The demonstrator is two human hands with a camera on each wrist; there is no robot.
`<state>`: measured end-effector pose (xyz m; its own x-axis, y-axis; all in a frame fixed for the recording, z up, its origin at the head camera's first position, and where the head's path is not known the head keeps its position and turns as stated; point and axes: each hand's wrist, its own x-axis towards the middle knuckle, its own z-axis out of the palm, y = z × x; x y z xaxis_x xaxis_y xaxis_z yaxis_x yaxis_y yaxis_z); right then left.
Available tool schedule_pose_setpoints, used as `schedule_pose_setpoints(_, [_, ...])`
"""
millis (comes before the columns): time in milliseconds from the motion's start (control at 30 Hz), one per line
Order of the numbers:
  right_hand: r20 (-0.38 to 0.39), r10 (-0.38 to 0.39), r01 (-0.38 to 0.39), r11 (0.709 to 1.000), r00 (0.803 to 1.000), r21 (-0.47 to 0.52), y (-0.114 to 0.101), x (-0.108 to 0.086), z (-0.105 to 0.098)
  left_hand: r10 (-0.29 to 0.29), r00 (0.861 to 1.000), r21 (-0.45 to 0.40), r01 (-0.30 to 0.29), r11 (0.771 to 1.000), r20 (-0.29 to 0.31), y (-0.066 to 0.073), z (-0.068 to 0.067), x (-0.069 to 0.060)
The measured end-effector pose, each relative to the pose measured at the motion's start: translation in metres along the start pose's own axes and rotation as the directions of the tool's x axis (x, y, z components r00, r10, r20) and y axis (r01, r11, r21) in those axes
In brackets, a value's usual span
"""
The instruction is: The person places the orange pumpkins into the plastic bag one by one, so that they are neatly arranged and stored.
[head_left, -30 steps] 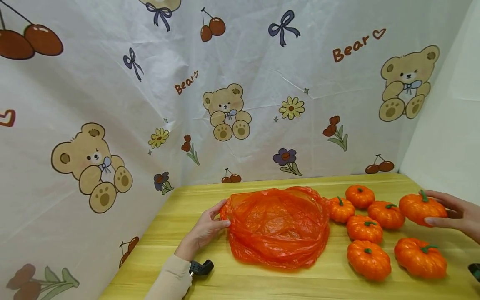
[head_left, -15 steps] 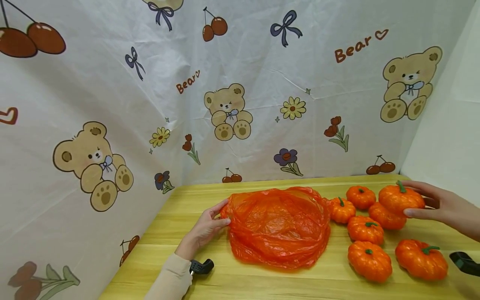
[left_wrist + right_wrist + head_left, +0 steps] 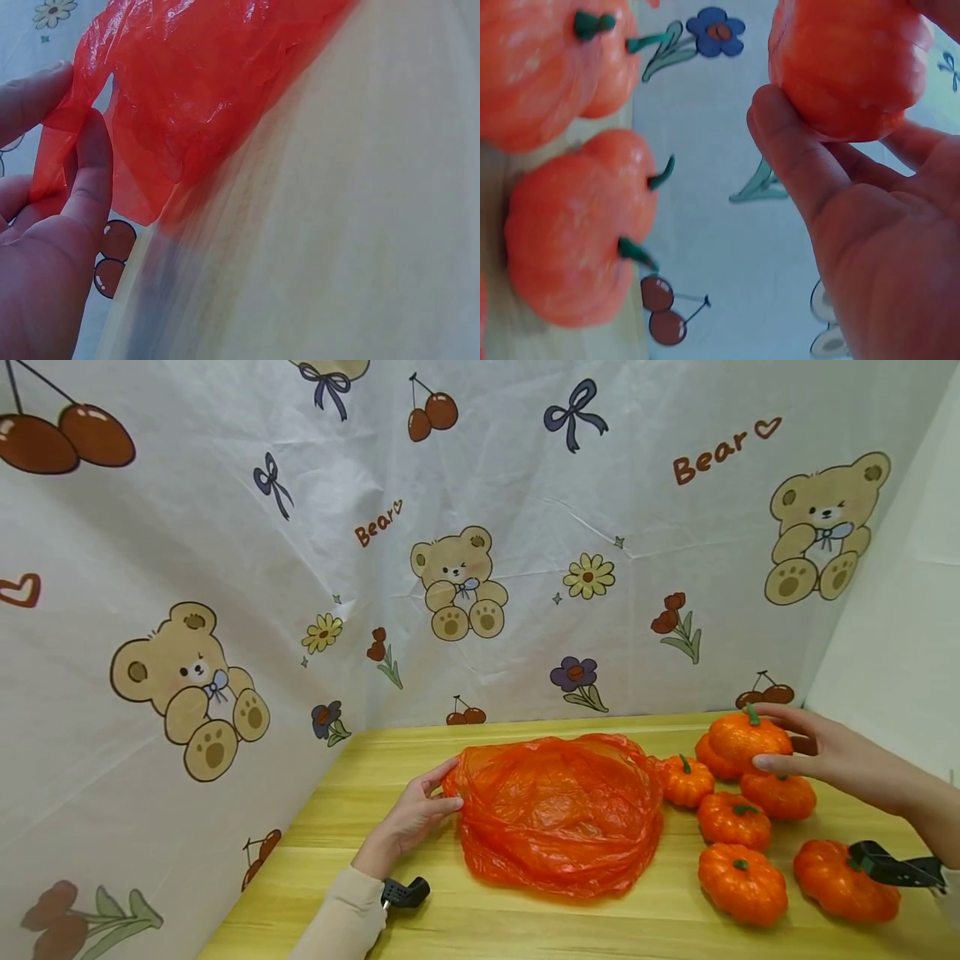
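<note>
A thin orange-red plastic bag [image 3: 558,814] lies crumpled on the table, its mouth partly spread. My left hand [image 3: 412,814] pinches the bag's left edge; in the left wrist view, the film [image 3: 202,90] passes between thumb and fingers. With my right hand [image 3: 821,752] I hold a small orange pumpkin [image 3: 738,742] with a green stem, raised above the others at the back right. The right wrist view shows the held pumpkin [image 3: 847,67] between thumb and fingers. It partly covers another pumpkin [image 3: 705,756] behind it.
Several more pumpkins stand right of the bag, the nearest a small pumpkin [image 3: 686,781] touching its edge. One front-right pumpkin [image 3: 840,878] is partly hidden by a black wrist mount [image 3: 892,867]. A printed cloth backdrop [image 3: 525,677] rises behind the wooden table [image 3: 525,927].
My right hand has carried the held pumpkin left and slightly upward, over the back pumpkins. My left hand stays at the bag's edge, and the bag looks the same.
</note>
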<state>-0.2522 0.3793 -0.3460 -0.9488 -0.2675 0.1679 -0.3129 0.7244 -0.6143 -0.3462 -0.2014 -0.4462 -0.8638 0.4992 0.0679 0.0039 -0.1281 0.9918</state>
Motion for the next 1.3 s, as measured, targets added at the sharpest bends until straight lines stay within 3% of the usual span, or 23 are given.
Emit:
schedule_pose_setpoints(233, [-0.009,-0.074,0.074,0.996,0.997,-0.057,-0.024,0.009,0.005,-0.006,1.000,-0.007,0.006,1.000,0.001,0.000,0.000,0.001])
schedule_pose_setpoints(667, [0.090,0.012,-0.010,1.000,0.996,-0.023,-0.059,0.027,0.014,-0.002,1.000,-0.012,0.002,1.000,0.018,0.000,0.000,0.001])
schedule_pose_setpoints(1300, [0.121,0.039,-0.038,0.999,0.992,-0.008,-0.102,0.058,0.034,-0.001,1.000,-0.013,0.001,1.000,0.020,0.002,0.002,0.001])
